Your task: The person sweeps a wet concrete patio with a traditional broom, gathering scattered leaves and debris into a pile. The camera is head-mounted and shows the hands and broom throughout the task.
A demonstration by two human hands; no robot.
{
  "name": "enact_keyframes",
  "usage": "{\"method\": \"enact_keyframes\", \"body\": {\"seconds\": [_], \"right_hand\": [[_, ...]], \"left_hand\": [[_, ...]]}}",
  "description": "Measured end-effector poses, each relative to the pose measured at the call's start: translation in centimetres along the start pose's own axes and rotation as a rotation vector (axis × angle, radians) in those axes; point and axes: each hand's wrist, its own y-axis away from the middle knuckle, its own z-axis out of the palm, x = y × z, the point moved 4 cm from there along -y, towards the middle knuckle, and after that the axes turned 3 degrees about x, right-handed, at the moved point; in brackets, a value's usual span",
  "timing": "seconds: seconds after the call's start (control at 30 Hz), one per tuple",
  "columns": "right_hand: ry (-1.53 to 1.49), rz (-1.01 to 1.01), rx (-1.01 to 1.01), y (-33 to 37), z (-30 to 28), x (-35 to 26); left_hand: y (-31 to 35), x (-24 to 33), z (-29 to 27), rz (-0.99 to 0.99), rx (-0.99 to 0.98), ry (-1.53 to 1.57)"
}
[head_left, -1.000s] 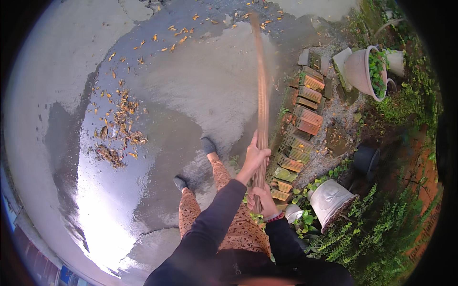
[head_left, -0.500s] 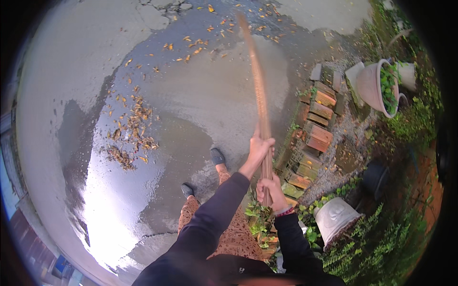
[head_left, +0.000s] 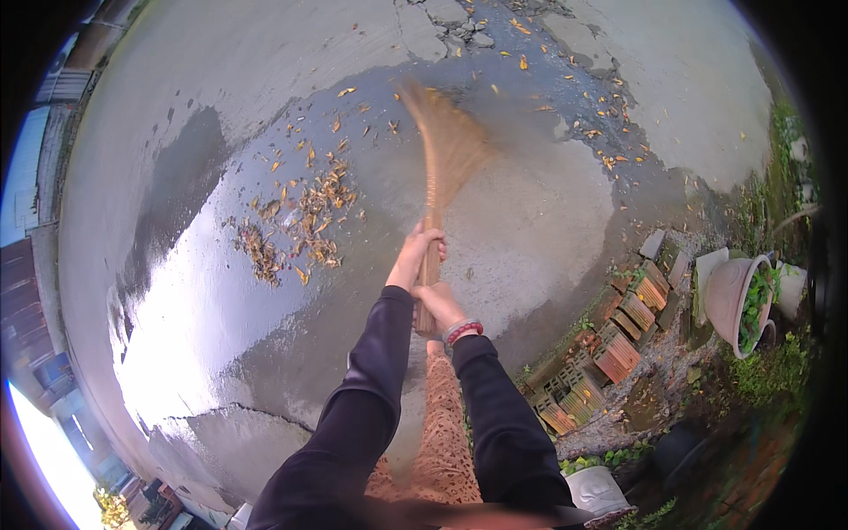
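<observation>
Both my hands grip the handle of a straw broom point(head_left: 431, 181). My left hand point(head_left: 415, 253) is wrapped round it higher up, nearer the bristles. My right hand point(head_left: 439, 305), with bracelets at the wrist, closes round the lower end just below. The broom points away from me, and its fanned bristles are smeared by motion over the wet concrete. Left of the broom lies a pile of yellow and brown fallen leaves point(head_left: 305, 216). More loose leaves point(head_left: 614, 159) are scattered beyond and to the right.
Wet concrete ground point(head_left: 512, 230) spreads ahead, with broken concrete point(head_left: 464, 31) at the far side. On the right are stacked bricks point(head_left: 618, 353), a large planter point(head_left: 738, 300) with green leaves and a white pot point(head_left: 601, 490). A crack point(head_left: 274, 413) runs across the ground at the near left.
The broom has swung left, and its bristles now show fanned out. Both hands moved left with it. My view has turned, so the bricks and planter sit lower and farther right.
</observation>
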Motion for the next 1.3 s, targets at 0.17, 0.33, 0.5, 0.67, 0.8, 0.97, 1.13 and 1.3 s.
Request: {"method": "enact_keyframes", "body": {"seconds": [0.17,0.33,0.5,0.67,0.8,0.97,1.13,1.3], "right_hand": [[-0.132,0.125,-0.203,6.0,3.7,2.0],[-0.078,0.073,-0.047,11.8,7.0,6.8],[0.030,0.179,0.052,7.0,12.5,11.0],[0.164,0.260,-0.091,8.3,17.7,14.1],[0.230,0.302,-0.345,15.5,22.9,19.3],[0.634,0.383,-0.492,22.6,27.2,28.6],[0.759,1.006,-0.686,23.5,28.5,36.0],[0.769,1.258,-0.400,19.9,33.7,44.7]], "left_hand": [[7.3,3.4,-3.2,0.236,0.233,-0.203],[12.7,-0.1,-4.8,0.131,0.102,-0.225],[11.0,-1.5,-12.8,-0.006,0.015,0.040],[16.3,1.4,-21.6,0.173,0.425,-0.055],[28.1,3.0,-27.1,0.238,0.344,0.074],[42.1,-2.1,-35.1,0.200,0.407,0.660],[50.5,-15.4,-43.3,0.093,1.020,0.837],[52.7,-26.6,-51.2,-0.020,1.184,1.054]]}}
